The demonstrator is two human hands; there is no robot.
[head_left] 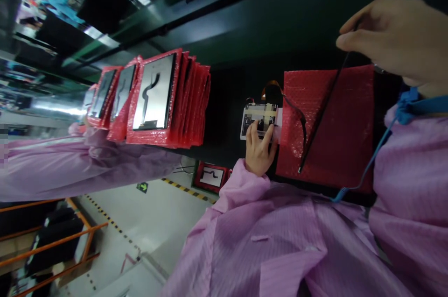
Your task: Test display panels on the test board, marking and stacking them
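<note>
My right hand pinches the upper edge of a thin dark display panel, which stands tilted and nearly edge-on to me. Beneath the panel lies a red bubble-wrap sheet. A dark ribbon cable curves over the red wrap beside the panel; an orange flex strip shows near a small circuit-board unit. This unit has pale tape across it and a white edge. The fingers of my left hand are spread, their tips resting on the unit's near side. A blue cord band circles my right wrist.
Left of the unit stands a stack of red bubble-wrap sheets with a silver panel on top. Similar stacks follow behind it. Another person's sleeve reaches in at left. A red-lined tray sits below the bench edge.
</note>
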